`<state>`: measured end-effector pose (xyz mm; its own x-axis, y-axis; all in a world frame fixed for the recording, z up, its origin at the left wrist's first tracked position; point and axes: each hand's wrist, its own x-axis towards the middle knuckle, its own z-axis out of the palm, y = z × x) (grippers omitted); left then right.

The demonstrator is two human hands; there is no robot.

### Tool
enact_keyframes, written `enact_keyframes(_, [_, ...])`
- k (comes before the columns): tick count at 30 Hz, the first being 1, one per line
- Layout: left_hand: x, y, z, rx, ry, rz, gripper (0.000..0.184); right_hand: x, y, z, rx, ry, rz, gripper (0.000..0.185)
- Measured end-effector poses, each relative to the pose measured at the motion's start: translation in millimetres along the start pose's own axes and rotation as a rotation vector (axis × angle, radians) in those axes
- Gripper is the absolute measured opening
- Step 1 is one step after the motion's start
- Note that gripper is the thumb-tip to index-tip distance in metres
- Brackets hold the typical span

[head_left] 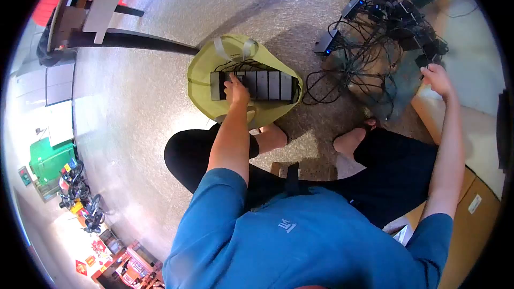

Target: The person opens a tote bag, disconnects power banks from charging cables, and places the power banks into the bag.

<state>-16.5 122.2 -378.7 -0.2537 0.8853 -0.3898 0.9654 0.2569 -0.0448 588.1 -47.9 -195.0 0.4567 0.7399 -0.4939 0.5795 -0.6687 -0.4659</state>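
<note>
My left hand (236, 93) reaches into a yellow-green tote bag (199, 78) and has its fingers closed on a dark box (240, 79). That box is among a row of similar dark boxes (273, 84) standing side by side in the bag. Black cables (249, 65) lie along the row's far side. My right hand (438, 80) is at the edge of a tangle of black cables (369, 59). Its fingers are curled in a pinch beside a black adapter-like block (432, 52). Whatever they pinch is too small or hidden to name.
Two dark devices with blue lights (327, 43) sit by the tangle. Cardboard (468, 203) lies along my right side. A table leg (134, 40) extends toward the bag from the left. A green bin (51, 159) and motorbikes (80, 195) stand far left.
</note>
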Motion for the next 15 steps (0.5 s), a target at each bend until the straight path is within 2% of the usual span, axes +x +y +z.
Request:
enact_keyframes(3, [15, 0, 1, 0.021, 0.056, -0.042, 0.089, 11, 1, 1, -0.014, -0.012, -0.005, 0.034])
enact_keyframes(6, [37, -11, 12, 0.077, 0.185, 0.045, 0.083, 24, 10, 4, 0.005, -0.028, -0.090, 0.034])
enact_keyframes(8, [46, -12, 7, 0.108, 0.158, 0.047, 0.083, 25, 8, 3, 0.037, -0.034, -0.150, 0.034])
enact_keyframes(9, [50, -13, 5, 0.124, 0.144, 0.048, 0.083, 25, 8, 2, 0.026, -0.040, -0.136, 0.034])
enact_keyframes(12, [86, -33, 46, 0.254, 0.283, 0.032, 0.084, 14, -15, -1, -0.004, -0.057, -0.105, 0.034])
enact_keyframes(15, [79, -29, 24, 0.263, 0.241, -0.009, 0.088, 12, -20, -2, -0.009, -0.069, -0.104, 0.033])
